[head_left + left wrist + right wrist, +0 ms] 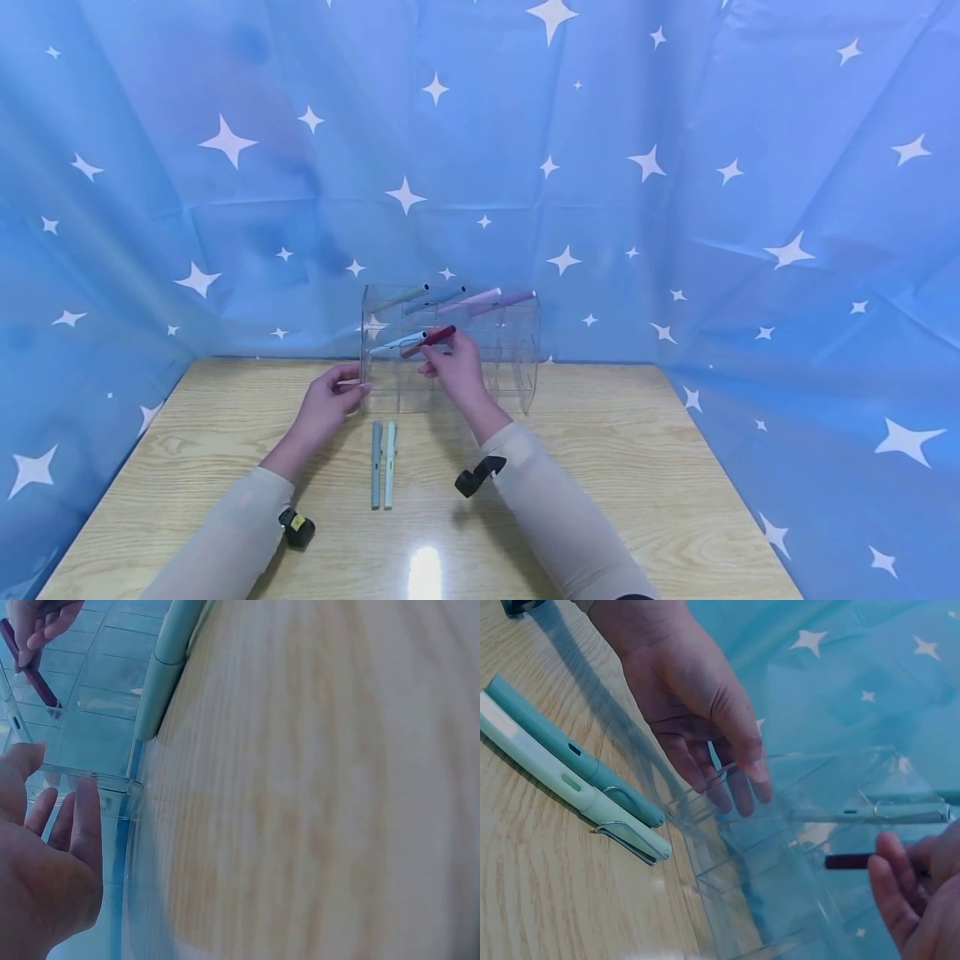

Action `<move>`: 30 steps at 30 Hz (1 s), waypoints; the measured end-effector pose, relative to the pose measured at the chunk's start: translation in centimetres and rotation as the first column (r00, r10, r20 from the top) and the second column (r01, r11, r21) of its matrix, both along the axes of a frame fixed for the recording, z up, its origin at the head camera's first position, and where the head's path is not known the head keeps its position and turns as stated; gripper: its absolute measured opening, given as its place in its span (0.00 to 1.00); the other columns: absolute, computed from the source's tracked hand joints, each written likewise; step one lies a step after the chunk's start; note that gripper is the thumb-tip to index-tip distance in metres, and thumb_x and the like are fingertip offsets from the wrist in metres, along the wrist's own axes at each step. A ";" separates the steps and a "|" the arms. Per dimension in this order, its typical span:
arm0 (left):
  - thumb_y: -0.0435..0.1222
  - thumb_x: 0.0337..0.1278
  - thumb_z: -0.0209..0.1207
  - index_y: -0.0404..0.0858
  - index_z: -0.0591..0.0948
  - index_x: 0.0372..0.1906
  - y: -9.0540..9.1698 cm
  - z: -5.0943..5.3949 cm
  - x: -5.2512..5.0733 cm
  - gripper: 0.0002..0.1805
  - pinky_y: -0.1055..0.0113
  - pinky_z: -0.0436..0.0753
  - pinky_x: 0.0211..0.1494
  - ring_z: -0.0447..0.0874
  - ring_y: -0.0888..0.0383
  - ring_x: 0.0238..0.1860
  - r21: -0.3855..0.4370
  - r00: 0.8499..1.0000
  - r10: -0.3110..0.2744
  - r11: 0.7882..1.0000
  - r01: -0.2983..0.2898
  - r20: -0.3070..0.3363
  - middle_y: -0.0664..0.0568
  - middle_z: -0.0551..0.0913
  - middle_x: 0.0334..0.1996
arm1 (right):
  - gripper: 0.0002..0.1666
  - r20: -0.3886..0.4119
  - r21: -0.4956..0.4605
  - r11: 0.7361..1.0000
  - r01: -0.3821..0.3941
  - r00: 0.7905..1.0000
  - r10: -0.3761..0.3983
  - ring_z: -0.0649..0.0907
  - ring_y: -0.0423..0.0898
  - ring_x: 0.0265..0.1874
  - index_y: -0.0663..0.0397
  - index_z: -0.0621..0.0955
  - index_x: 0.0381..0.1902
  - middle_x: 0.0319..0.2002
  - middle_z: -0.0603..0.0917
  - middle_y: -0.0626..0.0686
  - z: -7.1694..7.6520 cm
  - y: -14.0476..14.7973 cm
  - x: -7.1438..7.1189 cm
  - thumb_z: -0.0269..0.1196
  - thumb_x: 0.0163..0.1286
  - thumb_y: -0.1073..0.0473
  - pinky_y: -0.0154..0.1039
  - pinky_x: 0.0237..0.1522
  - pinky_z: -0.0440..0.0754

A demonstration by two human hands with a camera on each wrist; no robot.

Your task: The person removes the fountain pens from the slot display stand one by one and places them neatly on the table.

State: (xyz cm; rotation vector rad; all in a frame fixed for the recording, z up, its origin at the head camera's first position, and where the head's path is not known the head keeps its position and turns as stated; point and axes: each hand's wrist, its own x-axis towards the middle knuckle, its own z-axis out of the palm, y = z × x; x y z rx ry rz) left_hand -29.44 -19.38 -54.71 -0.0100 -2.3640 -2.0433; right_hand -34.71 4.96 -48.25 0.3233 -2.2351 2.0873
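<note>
A blue backdrop (480,150) with white four-pointed stars stretches behind and to both sides of your hands. Under them lies the wood-grained desk (637,467), showing a bright glare spot on your side of the hands. The clear rack (412,385) stands on it, spanning from your left hand to past your right. Pale sleeves (225,533) cover your arms up to the wrists.

Your left hand (330,400) grips the rack's left edge, thumb toward the front and loosely bent fingers along the outer side. Your right hand (459,371), in front of the rack, is closed to a pinch on the dark red pen (441,336), which slants with its far end in a compartment.

Just left of that pen, between your hands, a pale pen (396,343) rests in the same row. Above and beyond your hands, the top row holds, from left to right, a green pen (405,295), a blue pen (437,300), a pink pen (474,299) and a purple pen (506,302). On the desk between your hands, nearer to you, a teal pen (377,471) and a mint pen (390,471) lie side by side.
</note>
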 end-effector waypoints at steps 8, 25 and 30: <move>0.36 0.79 0.67 0.29 0.75 0.75 -0.1 0.2 0.0 0.28 0.62 0.90 0.62 0.86 0.47 0.63 0.000 1.000 -0.001 1.000 0.001 0.002 0.33 0.81 0.68 | 0.12 -0.099 -0.128 0.987 0.095 0.989 -0.108 0.90 0.51 0.29 0.62 0.83 0.58 0.51 0.90 0.58 0.2 0.8 0.4 0.67 0.82 0.64 0.47 0.36 0.95; 0.35 0.79 0.67 0.28 0.75 0.75 -0.1 0.3 0.2 0.28 0.59 0.89 0.65 0.85 0.47 0.64 0.018 1.000 -0.010 1.000 0.010 0.007 0.32 0.80 0.69 | 0.21 -0.133 -0.249 0.952 0.180 0.967 -0.218 0.90 0.54 0.48 0.55 0.79 0.68 0.52 0.91 0.58 0.4 2.6 1.4 0.68 0.82 0.63 0.37 0.42 0.92; 0.36 0.79 0.67 0.29 0.75 0.75 0.0 0.3 0.2 0.29 0.62 0.90 0.64 0.85 0.48 0.64 0.016 1.000 -0.009 1.000 0.009 0.009 0.32 0.81 0.69 | 0.20 -0.130 -0.253 0.951 0.177 0.968 -0.215 0.88 0.51 0.47 0.53 0.80 0.67 0.51 0.90 0.59 0.4 2.8 1.7 0.68 0.81 0.65 0.40 0.50 0.93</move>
